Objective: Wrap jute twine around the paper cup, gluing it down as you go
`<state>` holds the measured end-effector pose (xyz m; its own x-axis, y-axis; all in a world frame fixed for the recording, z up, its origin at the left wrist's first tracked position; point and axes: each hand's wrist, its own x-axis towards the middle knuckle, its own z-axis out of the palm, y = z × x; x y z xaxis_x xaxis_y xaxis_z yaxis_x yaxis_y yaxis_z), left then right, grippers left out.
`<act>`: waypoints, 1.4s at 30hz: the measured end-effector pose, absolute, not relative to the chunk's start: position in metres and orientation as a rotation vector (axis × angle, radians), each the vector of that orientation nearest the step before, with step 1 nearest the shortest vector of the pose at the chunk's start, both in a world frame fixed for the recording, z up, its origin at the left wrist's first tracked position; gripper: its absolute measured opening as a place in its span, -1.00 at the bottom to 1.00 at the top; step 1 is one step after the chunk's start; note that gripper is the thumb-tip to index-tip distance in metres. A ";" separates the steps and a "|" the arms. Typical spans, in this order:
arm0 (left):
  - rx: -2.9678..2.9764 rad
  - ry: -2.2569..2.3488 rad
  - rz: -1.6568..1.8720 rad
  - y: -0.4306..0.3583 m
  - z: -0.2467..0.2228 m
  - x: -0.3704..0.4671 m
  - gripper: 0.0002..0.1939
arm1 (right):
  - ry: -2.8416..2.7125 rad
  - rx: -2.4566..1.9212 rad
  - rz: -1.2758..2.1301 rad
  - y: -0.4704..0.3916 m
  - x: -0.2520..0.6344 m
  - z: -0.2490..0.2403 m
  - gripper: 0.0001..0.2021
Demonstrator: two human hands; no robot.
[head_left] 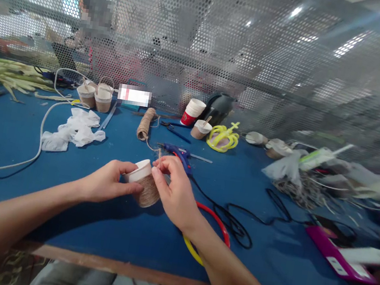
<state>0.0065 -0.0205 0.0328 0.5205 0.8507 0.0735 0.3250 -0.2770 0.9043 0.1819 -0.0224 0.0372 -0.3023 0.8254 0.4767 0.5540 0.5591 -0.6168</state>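
A white paper cup (147, 190), its lower part wrapped in brown twine, is tilted above the front of the table. My left hand (113, 180) grips it from the left, thumb and fingers closed about its rim and side. At the cup's right side, my right hand (174, 188) pinches the twine (160, 154) between thumb and fingertips. That strand runs back to a twine spool (145, 124) lying on the table. Just beyond my right hand lies a blue glue gun (178, 152), partly hidden by the hand.
Twine-wrapped cups (103, 98), red and white cups (193, 113), pliers (177, 132) and a yellow crown-shaped piece (223, 137) stand or lie toward the back. Crumpled white material (75, 131) is at left. Black cable (234, 225) and a red-yellow ring (216, 215) lie right. Perforated metal panel (178, 31) behind.
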 end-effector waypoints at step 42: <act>1.728 0.970 0.805 -0.024 0.035 0.010 -0.85 | -2.034 -1.207 0.447 -0.026 0.174 0.029 -0.91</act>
<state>0.0104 -0.0240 0.0350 0.4659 0.8807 0.0856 0.2465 -0.2221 0.9434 0.1740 -0.0264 0.0292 -0.3039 0.8627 0.4041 0.6141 0.5017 -0.6092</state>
